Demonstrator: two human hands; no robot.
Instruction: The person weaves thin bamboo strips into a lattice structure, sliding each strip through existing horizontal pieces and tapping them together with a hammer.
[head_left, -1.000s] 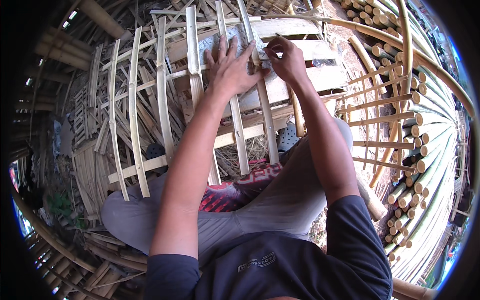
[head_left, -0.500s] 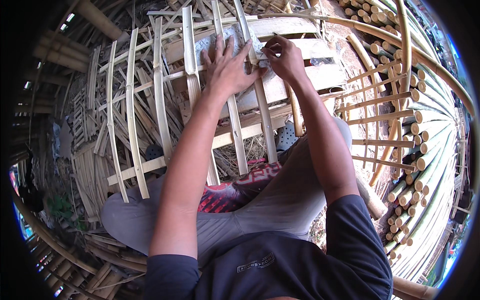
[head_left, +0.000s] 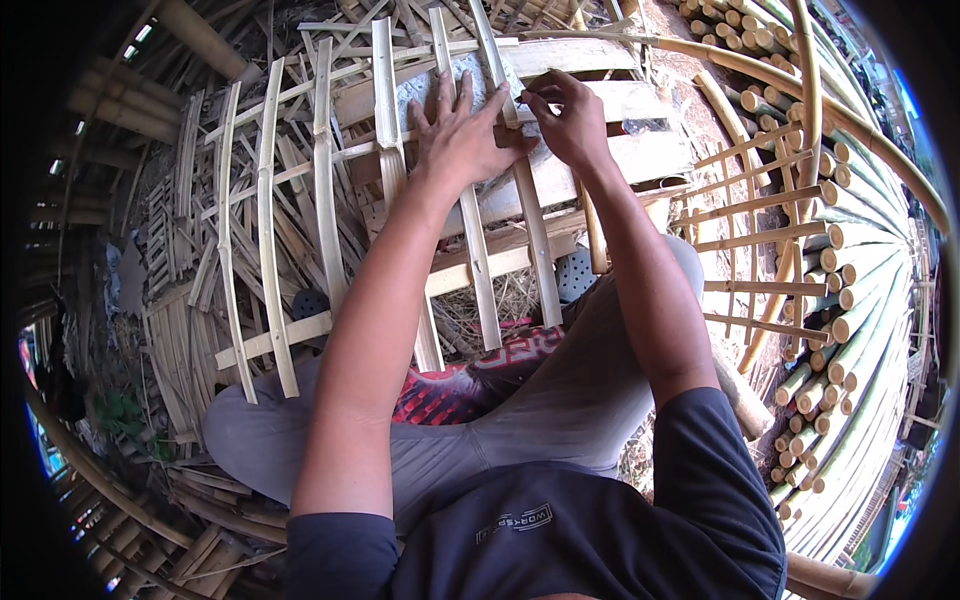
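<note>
My left hand lies with its fingers spread over the bamboo slats, its thumb reaching toward the right-hand slat. Close by on the right, my right hand is closed in a pinch at the edge of that same slat; whatever is between its fingertips is too small to make out. Several long slats run away from me across thin crosspieces, one of them a near crosspiece, forming a lattice. Beneath my hands, a pale stone slab rests on wooden boards.
Cut bamboo poles are stacked at the right, beside another lattice of strips. Loose bamboo strips cover the ground at the left. A hammer-like wooden handle leans by the boards. My bent legs lie under the lattice's near end.
The lattice has shifted very slightly to the right, and my left hand with it. My right hand keeps its pinch at the slat's edge, almost in the same place.
</note>
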